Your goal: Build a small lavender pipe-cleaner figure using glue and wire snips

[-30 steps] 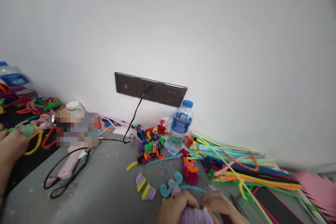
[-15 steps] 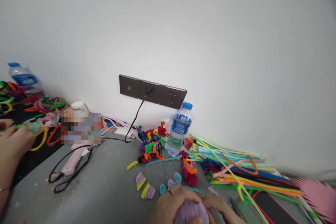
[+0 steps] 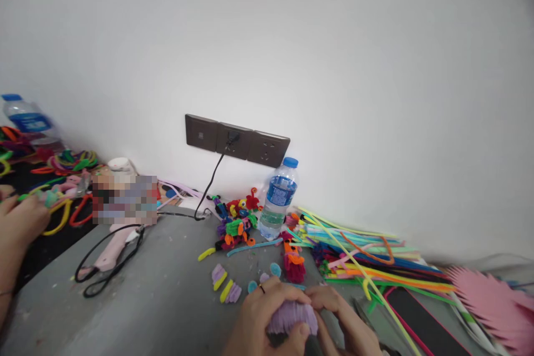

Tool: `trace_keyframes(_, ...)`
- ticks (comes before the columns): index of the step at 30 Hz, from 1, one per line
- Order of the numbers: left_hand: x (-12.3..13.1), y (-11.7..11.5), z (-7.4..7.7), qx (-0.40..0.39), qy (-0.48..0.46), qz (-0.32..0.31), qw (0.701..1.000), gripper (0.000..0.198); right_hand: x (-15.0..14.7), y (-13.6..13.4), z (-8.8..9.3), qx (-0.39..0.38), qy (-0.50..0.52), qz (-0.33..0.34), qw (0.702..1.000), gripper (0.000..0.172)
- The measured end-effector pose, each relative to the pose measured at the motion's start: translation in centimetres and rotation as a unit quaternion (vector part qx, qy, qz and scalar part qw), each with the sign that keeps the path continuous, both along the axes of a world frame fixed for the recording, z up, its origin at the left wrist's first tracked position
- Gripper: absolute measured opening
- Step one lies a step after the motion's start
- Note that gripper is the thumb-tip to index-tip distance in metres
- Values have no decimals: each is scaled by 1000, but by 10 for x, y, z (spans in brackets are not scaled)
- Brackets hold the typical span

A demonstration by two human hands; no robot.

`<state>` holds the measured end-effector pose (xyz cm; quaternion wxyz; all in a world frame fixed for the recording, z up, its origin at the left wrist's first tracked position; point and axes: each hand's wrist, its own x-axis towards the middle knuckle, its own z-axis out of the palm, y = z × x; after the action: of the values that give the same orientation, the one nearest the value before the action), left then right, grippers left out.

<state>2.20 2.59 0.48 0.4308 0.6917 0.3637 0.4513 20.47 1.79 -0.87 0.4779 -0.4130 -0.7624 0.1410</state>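
At the bottom of the head view, my left hand (image 3: pixel 258 311) is wrapped round a ribbed purple fuzzy piece (image 3: pixel 292 317), its thumb across the front. My right hand (image 3: pixel 342 311) touches the right side of the same piece with its fingers bent. Just beyond my hands lie light blue curled discs (image 3: pixel 275 270) and a red and orange pipe-cleaner figure (image 3: pixel 294 258). Two small purple and yellow pieces (image 3: pixel 225 283) rest on the grey table (image 3: pixel 162 300) to the left.
A water bottle (image 3: pixel 278 200) stands by the wall beside colourful figures (image 3: pixel 237 228). Pipe cleaners (image 3: pixel 375 258) and a dark phone-like slab (image 3: pixel 425 320) lie right. A pink glue gun (image 3: pixel 112 250) with a looped black cord lies left. Another person's hand (image 3: pixel 27 219) is at the far left.
The view has shifted slightly, so the table items appear further left and a little higher. Both my hands show more fully, still round the purple piece, which now looks tilted, with something dark under it.
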Motion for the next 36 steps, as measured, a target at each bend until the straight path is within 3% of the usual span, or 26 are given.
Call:
trace_keyframes(5,0,-1,1,1,3,13,1000,21,-9,-1,4,-13,38,-21,999,15)
trace_keyframes(10,-2,-4,-2,-64,-4,19,998,24,-20,-7,7,-54,113,-44,991,9)
trace_keyframes(15,-3,0,-5,-144,-89,34,985,30,-27,-11,9,-115,178,-6,977,13)
trace_keyframes(19,-1,1,-2,-182,-120,-1,976,35,-30,-10,11,-139,224,16,964,13)
trace_keyframes(27,1,3,-4,-204,-165,-6,965,40,-29,-2,8,-108,251,8,962,16)
trace_keyframes(36,3,7,-3,-204,-198,-7,959,41,-28,-5,13,15,161,-13,987,14)
